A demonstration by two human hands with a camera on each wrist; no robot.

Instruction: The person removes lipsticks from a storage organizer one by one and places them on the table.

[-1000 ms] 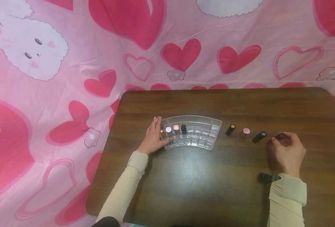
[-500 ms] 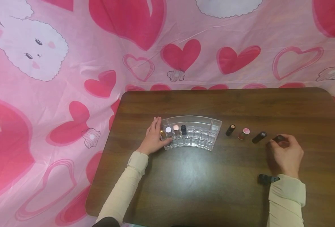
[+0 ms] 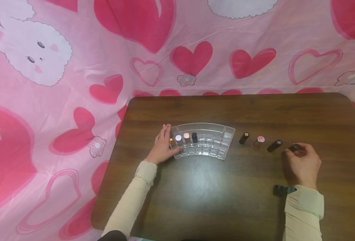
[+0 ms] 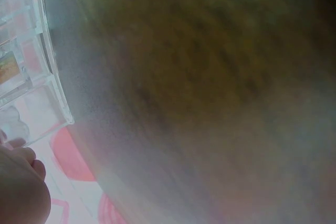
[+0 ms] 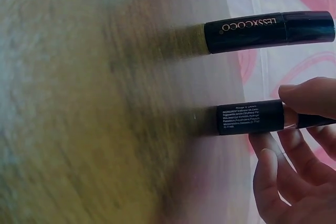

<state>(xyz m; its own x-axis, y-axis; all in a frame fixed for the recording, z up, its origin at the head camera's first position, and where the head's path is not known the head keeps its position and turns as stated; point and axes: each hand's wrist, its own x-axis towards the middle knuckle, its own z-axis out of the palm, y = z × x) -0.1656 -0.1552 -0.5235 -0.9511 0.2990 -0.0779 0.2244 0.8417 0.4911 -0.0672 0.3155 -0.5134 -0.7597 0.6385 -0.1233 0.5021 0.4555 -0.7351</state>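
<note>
My left hand (image 3: 161, 149) rests against the left end of a clear, curved lipstick organizer (image 3: 204, 126). Its fingers lie straight along the side, with the thumb at the front. Standing in the organizer near that hand are a gold-topped tube (image 3: 171, 142), a white-topped one (image 3: 179, 138), a pink-topped one (image 3: 187, 136) and a black one (image 3: 194, 137). Far to the right, my right hand (image 3: 305, 164) pinches a black lipstick (image 5: 249, 117) near its upper end. The lipstick's base appears to touch the table. Small print covers its lower part.
Between organizer and right hand stand a black lipstick with a gold top (image 3: 244, 138), a pink-topped tube (image 3: 258, 142) and another black tube (image 3: 275, 145). The brown table (image 3: 213, 201) meets a pink heart-patterned cloth (image 3: 147, 20) behind and to the left.
My right hand has shifted slightly left with the black lipstick, then nearly stopped. The left hand and the organizer have stayed in place.
</note>
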